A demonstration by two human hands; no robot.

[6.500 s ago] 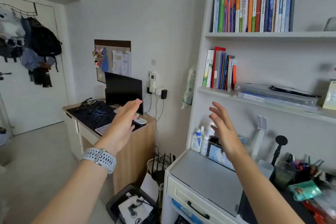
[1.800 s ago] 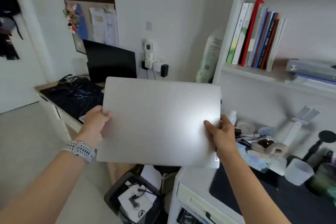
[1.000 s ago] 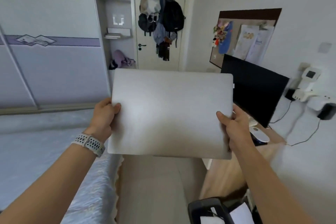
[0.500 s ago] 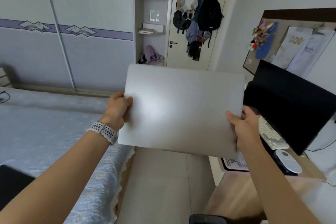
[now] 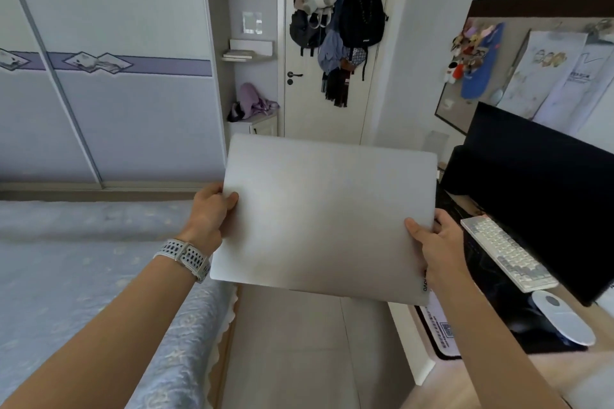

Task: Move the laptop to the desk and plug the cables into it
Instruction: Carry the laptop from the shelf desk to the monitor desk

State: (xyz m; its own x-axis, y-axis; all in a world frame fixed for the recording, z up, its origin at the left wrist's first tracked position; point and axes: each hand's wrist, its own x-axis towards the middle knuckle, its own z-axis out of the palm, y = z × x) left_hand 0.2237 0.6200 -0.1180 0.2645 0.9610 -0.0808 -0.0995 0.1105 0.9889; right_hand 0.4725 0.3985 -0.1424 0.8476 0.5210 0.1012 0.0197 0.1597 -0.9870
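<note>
A closed silver laptop (image 5: pixel 325 219) hangs in the air in front of me, lid up and nearly level. My left hand (image 5: pixel 209 219) grips its left edge, thumb on top. My right hand (image 5: pixel 435 242) holds its right edge near the front corner. The wooden desk (image 5: pixel 471 372) lies to the right, covered by a dark mat (image 5: pixel 485 279). The laptop's right edge overhangs the desk's near side. No cables show in this view.
On the desk stand a black monitor (image 5: pixel 545 189), a white keyboard (image 5: pixel 508 252) and a white mouse (image 5: pixel 564 319). A bed with a blue cover (image 5: pixel 83 269) lies at left. Bare floor (image 5: pixel 292 349) runs between bed and desk toward a door hung with bags.
I picked the laptop up from the shelf unit and turned left with it. Over the last half second the desk, keyboard and mouse have come closer on the right.
</note>
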